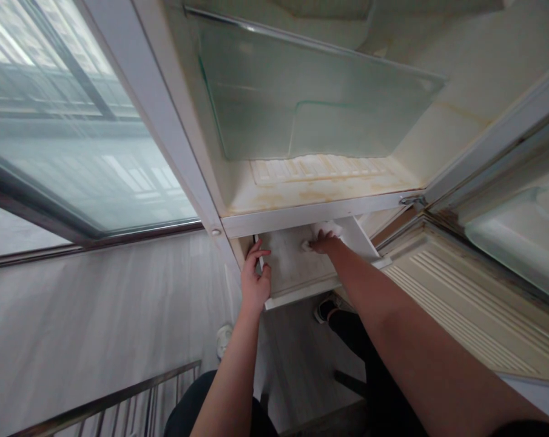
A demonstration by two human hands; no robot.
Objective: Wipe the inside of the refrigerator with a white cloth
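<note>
Presently found at the foot of an open refrigerator: white drawer (289,276) drawn part-way out beneath the main compartment (319,185). Left hand (255,284) wrapped tight round the drawer's left wall. Right hand (322,243) reaching toward the drawer's rear, fingers bunched over a white cloth (327,230) and pressing it against the drawer floor.

Hazards, as judged:
- Tipping or unseating of the drawer, through downward pressure inside it with restraint on one side only.
- Cloth slipping out from under the fingers, being pressed rather than visibly pinched.
- Bump against the glass shelf (301,103) directly above on straightening up, owing to the stooped posture below it.
- Bump against the open door (460,297) close at the right arm.

Containers and contents:
- Drawer: cloth and right hand only; floor pale, faintly marked.
- Main compartment: glass shelf set across it; yellow-brown staining on floor and ribbed panel at the back.
- Door bin (515,230): pale, translucent, partly out of frame; contents not discernible.

Also noted: window (74,121) at left, metal rack (110,400) low at left, shoe (325,308) on the floor below the drawer.
</note>
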